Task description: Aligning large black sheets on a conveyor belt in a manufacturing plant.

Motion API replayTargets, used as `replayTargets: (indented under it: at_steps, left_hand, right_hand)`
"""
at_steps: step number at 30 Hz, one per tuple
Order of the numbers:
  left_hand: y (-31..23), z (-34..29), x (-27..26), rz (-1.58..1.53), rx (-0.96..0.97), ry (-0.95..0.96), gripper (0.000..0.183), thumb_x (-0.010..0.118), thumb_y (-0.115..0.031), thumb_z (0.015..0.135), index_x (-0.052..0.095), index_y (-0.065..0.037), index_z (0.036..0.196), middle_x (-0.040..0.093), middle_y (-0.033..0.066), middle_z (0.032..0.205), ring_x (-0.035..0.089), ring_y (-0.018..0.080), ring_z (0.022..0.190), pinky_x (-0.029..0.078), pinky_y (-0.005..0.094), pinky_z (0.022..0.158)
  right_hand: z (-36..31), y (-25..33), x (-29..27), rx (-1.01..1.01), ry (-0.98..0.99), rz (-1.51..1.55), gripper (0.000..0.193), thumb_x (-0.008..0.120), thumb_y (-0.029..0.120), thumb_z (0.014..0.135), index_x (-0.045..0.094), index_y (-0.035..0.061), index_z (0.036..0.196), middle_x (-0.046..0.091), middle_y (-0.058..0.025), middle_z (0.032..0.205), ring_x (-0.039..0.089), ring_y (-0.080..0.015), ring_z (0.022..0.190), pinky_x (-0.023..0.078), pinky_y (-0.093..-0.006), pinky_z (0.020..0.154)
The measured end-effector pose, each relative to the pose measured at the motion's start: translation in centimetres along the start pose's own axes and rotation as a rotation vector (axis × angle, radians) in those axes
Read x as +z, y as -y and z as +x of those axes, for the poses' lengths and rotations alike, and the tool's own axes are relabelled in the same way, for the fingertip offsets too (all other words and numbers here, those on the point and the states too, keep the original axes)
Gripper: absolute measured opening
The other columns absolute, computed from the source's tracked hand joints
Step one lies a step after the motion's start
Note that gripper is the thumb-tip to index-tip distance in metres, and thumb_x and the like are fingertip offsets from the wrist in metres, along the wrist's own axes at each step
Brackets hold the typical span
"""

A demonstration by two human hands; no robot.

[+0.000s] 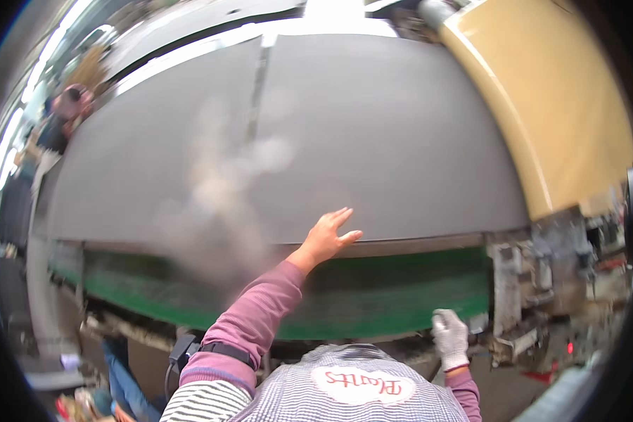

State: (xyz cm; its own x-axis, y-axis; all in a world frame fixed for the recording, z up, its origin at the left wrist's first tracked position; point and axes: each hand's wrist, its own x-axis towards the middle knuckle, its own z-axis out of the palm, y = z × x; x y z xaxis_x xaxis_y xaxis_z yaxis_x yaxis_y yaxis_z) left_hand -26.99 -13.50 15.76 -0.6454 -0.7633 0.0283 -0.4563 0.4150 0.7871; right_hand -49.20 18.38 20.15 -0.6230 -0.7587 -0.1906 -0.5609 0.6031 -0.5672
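Note:
Two wide, flat grey sheets (380, 133) lie side by side in front of me, with a narrow gap between them at the far middle. My left hand (329, 237), bare and with its fingers spread, is over the near edge of the right sheet. I cannot tell whether it touches the surface. Lower right, my right hand (451, 339) wears a pale knitted glove and is held beside the green bed (401, 295) of the machine. Its fingers look curled in, with nothing visible in them.
A large tan sheet or cover (548, 98) curves down at the right. Below it stand cluttered metal machine parts (520, 281). Another person (72, 105) is at the far left edge. A pale blurred smear covers part of the left sheet.

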Motion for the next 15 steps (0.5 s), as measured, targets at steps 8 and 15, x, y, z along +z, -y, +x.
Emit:
replayTargets:
  at_steps: [8,15]
  left_hand:
    - [22.4,-13.6,-21.1,0.779,-0.433,-0.515,0.056,0.072,-0.033,0.074,0.060,-0.002,0.118,0.058,0.0195,0.121,0.052,0.0349,0.115,0.041,0.0453,0.100]
    - [24.7,-14.6,-24.8,0.816,-0.910,-0.317,0.050,0.064,-0.044,0.083,0.066,0.001,0.105,0.062,0.0217,0.107,0.058,0.0355,0.105,0.046,0.0446,0.093]
  right_hand:
    - [11.0,13.6,6.6,-0.641,-0.030,-0.120,0.036,0.067,0.014,0.078,0.065,0.0114,0.114,0.063,-0.0090,0.119,0.058,-0.0284,0.112,0.048,-0.0383,0.095]
    - [15.4,22.7,15.2,-0.204,0.186,-0.068,0.046,0.064,0.027,0.084,0.053,0.0186,0.128,0.059,-0.0111,0.119,0.059,-0.0329,0.109,0.049,-0.0463,0.091]
